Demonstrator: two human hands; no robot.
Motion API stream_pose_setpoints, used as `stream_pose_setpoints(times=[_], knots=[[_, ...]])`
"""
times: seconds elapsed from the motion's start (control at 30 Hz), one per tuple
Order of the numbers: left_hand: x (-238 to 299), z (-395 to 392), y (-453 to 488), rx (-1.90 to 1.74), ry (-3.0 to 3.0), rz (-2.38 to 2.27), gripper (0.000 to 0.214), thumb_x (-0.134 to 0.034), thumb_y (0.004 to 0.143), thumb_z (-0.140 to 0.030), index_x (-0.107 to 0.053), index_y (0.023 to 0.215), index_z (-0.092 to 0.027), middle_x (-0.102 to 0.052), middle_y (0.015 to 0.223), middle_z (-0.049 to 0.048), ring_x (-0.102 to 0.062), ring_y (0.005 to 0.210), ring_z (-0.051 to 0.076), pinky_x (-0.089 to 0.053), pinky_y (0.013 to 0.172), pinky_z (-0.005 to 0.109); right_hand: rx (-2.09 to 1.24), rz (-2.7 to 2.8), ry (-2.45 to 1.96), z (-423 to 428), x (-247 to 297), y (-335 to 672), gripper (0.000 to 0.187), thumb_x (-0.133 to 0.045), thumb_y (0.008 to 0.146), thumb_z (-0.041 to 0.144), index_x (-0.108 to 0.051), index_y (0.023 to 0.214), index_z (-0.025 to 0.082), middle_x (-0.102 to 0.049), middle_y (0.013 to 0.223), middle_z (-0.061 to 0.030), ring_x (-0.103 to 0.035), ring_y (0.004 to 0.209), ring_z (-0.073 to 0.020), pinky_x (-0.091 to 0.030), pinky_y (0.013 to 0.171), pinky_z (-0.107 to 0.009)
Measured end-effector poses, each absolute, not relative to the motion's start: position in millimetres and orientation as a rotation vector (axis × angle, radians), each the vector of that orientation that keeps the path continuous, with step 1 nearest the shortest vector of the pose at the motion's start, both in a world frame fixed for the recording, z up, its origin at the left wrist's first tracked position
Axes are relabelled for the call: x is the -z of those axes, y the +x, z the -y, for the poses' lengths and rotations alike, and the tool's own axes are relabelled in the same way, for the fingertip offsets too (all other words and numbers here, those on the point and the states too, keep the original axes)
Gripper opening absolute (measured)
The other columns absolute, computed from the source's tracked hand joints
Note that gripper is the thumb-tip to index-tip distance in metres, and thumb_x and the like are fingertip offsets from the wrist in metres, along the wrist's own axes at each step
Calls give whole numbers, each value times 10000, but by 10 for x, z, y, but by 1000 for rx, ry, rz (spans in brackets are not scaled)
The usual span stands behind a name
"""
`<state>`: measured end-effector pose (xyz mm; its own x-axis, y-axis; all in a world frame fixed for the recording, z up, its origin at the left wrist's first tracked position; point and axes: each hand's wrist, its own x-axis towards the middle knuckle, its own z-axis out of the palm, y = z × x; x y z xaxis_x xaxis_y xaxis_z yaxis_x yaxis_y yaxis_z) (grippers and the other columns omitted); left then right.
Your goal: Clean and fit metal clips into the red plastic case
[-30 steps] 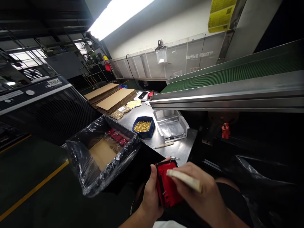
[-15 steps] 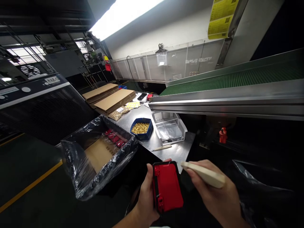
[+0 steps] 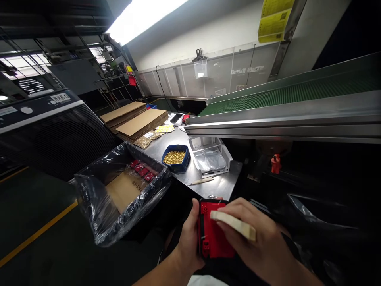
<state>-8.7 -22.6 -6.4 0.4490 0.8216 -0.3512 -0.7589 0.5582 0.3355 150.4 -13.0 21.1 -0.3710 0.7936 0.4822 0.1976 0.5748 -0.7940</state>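
My left hand is wrapped round the left side of a red plastic case part with a black rim. Small hinge-like lugs show along the part's left side. My right hand grips a cream-coloured tool handle and is over the right half of the red part. Whether the tool has a blade or tip, and whether it touches the part, I cannot tell. On the metal table beyond my hands lies a thin tool with a wooden handle.
A blue bin of small brass pieces stands beside a white divided tray. At left is a plastic-lined box with several red parts inside. Flat cardboard is stacked behind. A green conveyor runs along the right.
My right hand has moved left, bringing the cream handle from beside the red part to over it. My left hand and the part have shifted slightly right.
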Motion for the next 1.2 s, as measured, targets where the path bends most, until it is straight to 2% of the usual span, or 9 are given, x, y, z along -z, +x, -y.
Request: stream_pose_setpoints(times=[0.2, 0.43, 0.63, 0.73, 0.87, 0.93, 1.03, 1.2], knots=[[97, 252, -63, -926, 112, -550, 686, -425, 912, -658, -613, 1194, -63, -710, 843, 141, -694, 781, 273, -531, 759, 358, -853, 1968, -725, 165, -175, 1595, 378, -601, 814, 47, -596, 1152, 218, -620, 972, -47, -630, 853, -159, -540, 726, -259], [124, 234, -36, -906, 89, -594, 684, -416, 913, -662, -647, 1119, -53, -710, 815, 141, -691, 735, 254, -527, 700, 322, -847, 2004, -690, 128, -202, 1623, 368, -593, 813, 45, -610, 1141, 213, -635, 968, -49, -637, 856, -161, -541, 726, -254], [171, 167, -7, -917, 101, -649, 739, -408, 897, -695, -665, 1037, -16, -709, 834, 172, -686, 709, 241, -504, 599, 272, -779, 2007, -691, 116, -157, 1661, 288, -618, 845, 121, -622, 1113, 225, -660, 994, -52, -646, 888, -179, -539, 771, -276], [170, 151, -36, -942, 106, -575, 746, -349, 914, -698, -626, 1143, -44, -701, 956, 168, -685, 766, 238, -530, 658, 301, -762, 1686, -1019, 2, -6, 1764, 146, -652, 863, 277, -656, 1002, 234, -680, 953, -43, -659, 861, -190, -538, 738, -266], [164, 176, -75, -920, 145, -414, 817, -329, 880, -753, -595, 1173, -38, -663, 1025, 195, -681, 825, 288, -556, 676, 382, -863, 1277, -1580, -463, 509, 1856, 395, -526, 903, 519, -571, 1159, 223, -684, 987, -58, -676, 792, -207, -550, 682, -298], [160, 200, -77, -914, 155, -407, 838, -317, 870, -770, -601, 1157, -36, -654, 1039, 205, -679, 846, 313, -562, 709, 444, -924, 1279, -1724, -763, 834, 1852, 416, -539, 900, 472, -534, 1184, 168, -679, 983, -91, -676, 800, -229, -551, 690, -327], [140, 239, -76, -928, 162, -405, 874, -310, 856, -790, -613, 1130, -16, -655, 1024, 209, -674, 851, 310, -561, 756, 486, -885, 1276, -1931, -1157, 1225, 1829, 400, -603, 881, 331, -510, 1196, 102, -651, 1047, -136, -648, 937, -256, -530, 832, -404], [160, 313, -125, -908, 269, -461, 945, -452, 754, -846, -635, 1117, 7, -675, 955, 209, -667, 870, 301, -548, 800, 417, -893, 1302, -2093, -1522, 1411, 1769, 327, -637, 886, 350, -587, 1125, 133, -621, 1125, -99, -601, 1040, -240, -486, 937, -467]])
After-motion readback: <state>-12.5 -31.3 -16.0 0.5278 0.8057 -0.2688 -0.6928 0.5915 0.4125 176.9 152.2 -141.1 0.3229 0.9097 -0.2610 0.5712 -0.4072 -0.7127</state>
